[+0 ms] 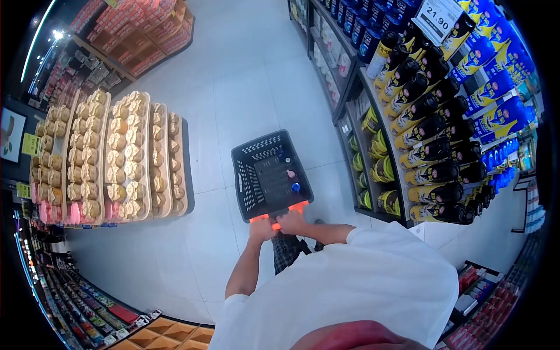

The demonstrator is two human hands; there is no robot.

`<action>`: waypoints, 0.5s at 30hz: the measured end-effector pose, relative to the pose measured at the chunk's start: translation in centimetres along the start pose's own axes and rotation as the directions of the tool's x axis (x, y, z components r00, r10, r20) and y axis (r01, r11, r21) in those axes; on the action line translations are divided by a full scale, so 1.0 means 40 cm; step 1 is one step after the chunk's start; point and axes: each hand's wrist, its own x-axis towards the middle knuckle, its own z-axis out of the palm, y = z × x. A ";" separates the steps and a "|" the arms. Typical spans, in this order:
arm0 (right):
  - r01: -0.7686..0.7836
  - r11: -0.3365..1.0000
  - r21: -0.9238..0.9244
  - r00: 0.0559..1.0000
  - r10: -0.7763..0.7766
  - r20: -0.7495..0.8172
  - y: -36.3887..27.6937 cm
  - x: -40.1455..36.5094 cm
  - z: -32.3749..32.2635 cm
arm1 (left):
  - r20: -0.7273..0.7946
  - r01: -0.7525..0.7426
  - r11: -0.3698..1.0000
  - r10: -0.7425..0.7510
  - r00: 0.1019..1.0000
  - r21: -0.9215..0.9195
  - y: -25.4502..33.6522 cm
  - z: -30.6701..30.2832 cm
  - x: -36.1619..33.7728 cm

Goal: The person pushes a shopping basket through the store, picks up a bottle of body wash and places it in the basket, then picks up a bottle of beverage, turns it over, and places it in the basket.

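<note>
Supermarket aisle: left hand (261, 229) and right hand (291, 221) both clench the orange handle (298, 206) of a dark basket (248, 175).

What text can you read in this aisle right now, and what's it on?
"21.90": white price sign over the right shelf.
Black bottles, blue packs, yellow tags at left: labels too blurred to read.
Basket, its handle gripped by left hand and right hand: no readable text.
</note>
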 end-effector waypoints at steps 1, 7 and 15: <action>-0.030 1.000 -0.004 0.999 0.030 0.029 0.004 0.031 -0.013 | 0.007 -0.014 1.000 0.014 1.000 0.007 -0.020 -0.020 0.025; -0.172 0.985 0.011 0.982 0.172 -0.083 0.055 0.197 -0.052 | 0.035 -0.095 0.995 0.095 0.995 -0.020 -0.106 -0.155 0.171; -0.205 0.966 -0.157 0.975 0.187 -0.122 0.178 0.377 -0.134 | 0.081 -0.208 0.973 0.216 0.973 -0.101 -0.186 -0.294 0.372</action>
